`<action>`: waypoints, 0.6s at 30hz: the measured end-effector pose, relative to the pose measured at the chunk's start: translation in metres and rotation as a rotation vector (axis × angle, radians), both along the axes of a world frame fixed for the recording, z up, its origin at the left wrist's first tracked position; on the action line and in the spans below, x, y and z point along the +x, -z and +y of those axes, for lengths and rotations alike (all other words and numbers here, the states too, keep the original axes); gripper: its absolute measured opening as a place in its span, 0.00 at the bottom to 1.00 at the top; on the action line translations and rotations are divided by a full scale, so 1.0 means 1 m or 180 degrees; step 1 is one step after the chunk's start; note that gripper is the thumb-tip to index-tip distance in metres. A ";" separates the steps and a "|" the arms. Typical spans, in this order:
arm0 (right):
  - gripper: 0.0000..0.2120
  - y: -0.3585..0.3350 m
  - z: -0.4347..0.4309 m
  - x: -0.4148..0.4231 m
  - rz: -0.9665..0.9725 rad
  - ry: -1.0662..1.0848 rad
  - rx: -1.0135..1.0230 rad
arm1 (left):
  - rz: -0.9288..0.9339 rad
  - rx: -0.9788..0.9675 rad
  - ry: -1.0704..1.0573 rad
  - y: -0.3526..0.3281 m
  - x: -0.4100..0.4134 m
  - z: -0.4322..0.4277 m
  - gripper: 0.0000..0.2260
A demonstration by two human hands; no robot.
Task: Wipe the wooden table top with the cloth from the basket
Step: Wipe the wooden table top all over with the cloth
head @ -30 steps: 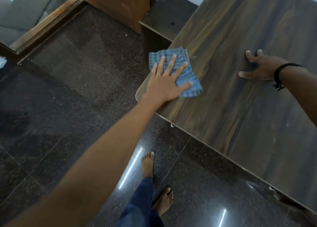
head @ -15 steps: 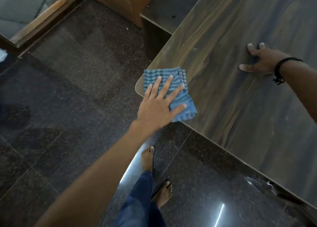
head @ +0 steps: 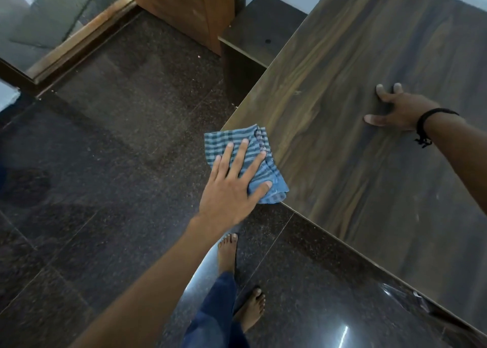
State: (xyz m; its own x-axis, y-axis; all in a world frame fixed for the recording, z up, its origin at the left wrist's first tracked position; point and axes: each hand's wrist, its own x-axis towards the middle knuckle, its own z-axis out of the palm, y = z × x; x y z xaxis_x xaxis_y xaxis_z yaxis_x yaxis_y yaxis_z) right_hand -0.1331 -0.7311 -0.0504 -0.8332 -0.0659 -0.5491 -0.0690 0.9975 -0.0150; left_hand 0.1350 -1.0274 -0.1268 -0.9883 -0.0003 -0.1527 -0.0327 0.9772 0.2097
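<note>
Dark polished stone floor (head: 118,150) fills the left and bottom of the view. The dark wood-grain counter (head: 355,176) takes the right side, with its near-left corner pointing toward the person. A brown wooden cabinet (head: 184,8) stands past the far-left end, and a lower dark side shelf (head: 261,29) butts against the counter's left edge. The blue striped cloth (head: 218,141) is folded into a pad and sits right on the near-left corner. Part of it hangs past the left edge over the floor, probably so the stroke runs off the corner and carries the dust with it. The left hand (head: 232,187) lies flat on the cloth with fingers straight and spread, thumb out. It presses down rather than gripping, which spreads pressure across the whole pad. The right hand (head: 398,110) is well apart from it, toward the middle of the counter, palm down with fingers splayed and holding nothing. It looks like a brace for the lean across. It has a black wristband (head: 424,121). The bare feet (head: 228,253) stand on the floor just off the near edge. The basket is not in view. Wiping looks underway at the corner, and the wide stretch toward the far and right edges shows faint pale specks, so it likely needs passes yet.
</note>
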 end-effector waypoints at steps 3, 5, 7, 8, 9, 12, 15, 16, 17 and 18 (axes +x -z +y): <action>0.45 0.003 0.002 -0.003 0.0021 0.0026 0.0004 | -0.0163 0.0039 -0.0156 -0.005 -0.022 0.001 0.35; 0.45 0.000 0.003 -0.006 -0.0019 0.0062 0.0017 | -0.0233 -0.0022 -0.0267 -0.009 -0.055 -0.004 0.35; 0.45 0.000 0.004 -0.007 -0.0019 0.0047 0.0002 | -0.0220 0.0086 -0.0415 -0.012 -0.095 -0.014 0.35; 0.45 0.002 0.005 -0.006 0.0006 0.0042 -0.0011 | -0.0239 0.0186 -0.0422 -0.014 -0.116 -0.019 0.34; 0.45 0.005 0.006 -0.006 0.0033 0.0035 -0.0019 | -0.0299 0.0250 -0.0350 -0.016 -0.136 -0.022 0.34; 0.45 0.005 0.004 -0.008 -0.0003 0.0019 0.0024 | -0.0519 0.0303 0.0002 -0.024 -0.184 -0.020 0.35; 0.45 0.001 0.003 -0.007 0.0000 0.0042 0.0013 | -0.0607 0.0402 0.0100 -0.030 -0.217 -0.014 0.35; 0.45 0.000 0.004 -0.007 -0.0003 0.0051 0.0020 | -0.0594 0.0398 0.0088 -0.031 -0.223 -0.011 0.34; 0.46 0.000 0.004 -0.006 -0.0029 0.0059 0.0038 | -0.0569 0.0381 0.0082 -0.032 -0.224 -0.009 0.34; 0.46 -0.001 0.004 -0.006 -0.0060 0.0060 0.0050 | -0.0521 0.0354 0.0088 -0.031 -0.218 -0.008 0.33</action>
